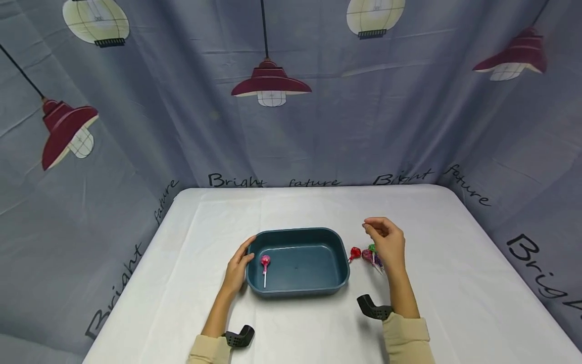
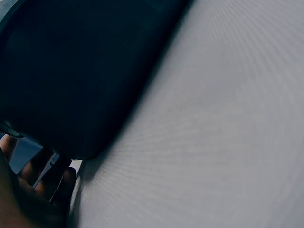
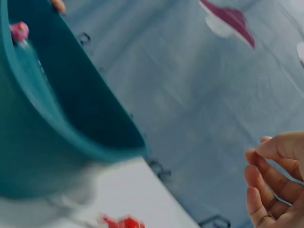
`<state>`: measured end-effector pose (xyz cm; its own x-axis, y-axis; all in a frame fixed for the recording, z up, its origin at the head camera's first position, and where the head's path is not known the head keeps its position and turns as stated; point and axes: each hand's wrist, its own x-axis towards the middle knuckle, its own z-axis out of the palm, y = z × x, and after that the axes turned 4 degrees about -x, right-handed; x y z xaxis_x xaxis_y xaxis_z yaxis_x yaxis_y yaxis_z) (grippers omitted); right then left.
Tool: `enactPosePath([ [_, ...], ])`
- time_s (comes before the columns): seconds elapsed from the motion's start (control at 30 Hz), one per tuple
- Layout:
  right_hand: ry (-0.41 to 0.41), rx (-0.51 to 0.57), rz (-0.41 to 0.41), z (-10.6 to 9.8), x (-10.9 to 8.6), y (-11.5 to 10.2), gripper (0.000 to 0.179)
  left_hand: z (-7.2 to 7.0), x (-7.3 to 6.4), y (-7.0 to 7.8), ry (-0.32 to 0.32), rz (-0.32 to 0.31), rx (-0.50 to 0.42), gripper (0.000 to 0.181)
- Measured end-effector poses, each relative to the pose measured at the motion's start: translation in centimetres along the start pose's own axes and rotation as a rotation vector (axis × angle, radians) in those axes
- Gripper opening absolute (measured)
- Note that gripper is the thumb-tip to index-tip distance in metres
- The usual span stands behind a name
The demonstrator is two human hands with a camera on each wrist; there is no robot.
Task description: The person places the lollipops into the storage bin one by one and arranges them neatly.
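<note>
A dark teal rectangular tray (image 1: 295, 292) rests on the table with one pink lollipop (image 1: 265, 261) lying inside near its left end, white stick toward the front. My left hand (image 1: 236, 270) holds the tray's left end, thumb over the rim and fingers along the outside; in the left wrist view those fingers (image 2: 40, 175) show dark against its end. Beyond the tray's right side, my right hand (image 1: 386, 240) is raised above the table, fingers loosely bent and thumb near the index fingertip, nothing between them. Close below it lie a red lollipop (image 1: 355, 253) and several others (image 1: 367, 255), partly covered by the hand.
A white cloth covers the table (image 1: 309, 328). Behind it and at both sides hangs a grey-blue curtain (image 1: 318, 136) printed with lamps and lettering. Each wrist wears a black camera mount, one left (image 1: 241, 337) and one right (image 1: 373, 307).
</note>
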<state>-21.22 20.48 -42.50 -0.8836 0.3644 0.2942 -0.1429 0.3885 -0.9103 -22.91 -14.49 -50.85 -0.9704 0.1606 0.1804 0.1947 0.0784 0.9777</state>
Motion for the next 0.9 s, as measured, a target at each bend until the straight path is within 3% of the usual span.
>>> enactPosePath([
  [0.23,0.162,-0.029,0.052,-1.5,3.1,11.4,0.029,0.0,0.1,-0.1,0.005,0.013,-0.002,0.043],
  [0.3,0.195,-0.015,0.083,-1.8,3.6,13.8,0.030,0.0,0.1,0.0,0.002,0.010,-0.009,0.043],
  [0.4,0.194,-0.002,0.120,-2.3,3.3,14.0,0.029,0.0,0.0,0.0,-0.001,0.008,-0.017,0.043],
  [0.53,0.160,-0.025,0.182,-2.7,1.8,11.6,0.029,0.1,0.0,0.1,0.008,0.005,-0.010,0.043],
  [0.63,0.131,-0.045,0.239,-3.0,0.8,10.9,0.030,0.2,0.1,0.0,0.011,0.005,-0.009,0.043],
  [0.73,0.111,-0.068,0.280,-3.1,0.4,11.6,0.030,0.2,0.1,-0.3,0.009,0.010,-0.014,0.043],
  [0.9,0.069,-0.166,0.254,-3.0,0.4,13.2,0.032,-0.2,0.6,-2.1,0.016,0.019,-0.011,0.042],
])
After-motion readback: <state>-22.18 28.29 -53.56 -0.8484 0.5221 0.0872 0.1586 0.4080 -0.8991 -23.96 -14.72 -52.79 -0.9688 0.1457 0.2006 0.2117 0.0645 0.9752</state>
